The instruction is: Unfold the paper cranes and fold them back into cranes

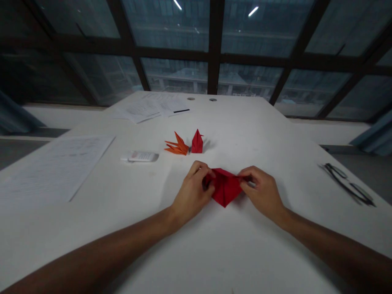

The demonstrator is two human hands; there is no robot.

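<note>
A partly folded sheet of red origami paper (pixel 226 187) is held between my two hands, a little above the white table or resting on it; I cannot tell which. One fold line runs down to its lower point. My left hand (pixel 194 185) pinches the left corner between thumb and fingers. On the opposite corner, my right hand (pixel 260 188) has a similar pinch. Just beyond my hands stands a folded red paper crane (pixel 197 142). Beside it, on its left, lies an orange folded paper piece (pixel 178 145) with several pointed strips.
A small white tube (pixel 141 156) lies left of the orange piece. Printed sheets (pixel 58 163) cover the table's left side, with more papers (pixel 153 107) and a black pen (pixel 181 110) at the back. Black-framed glasses (pixel 347 183) rest near the right edge.
</note>
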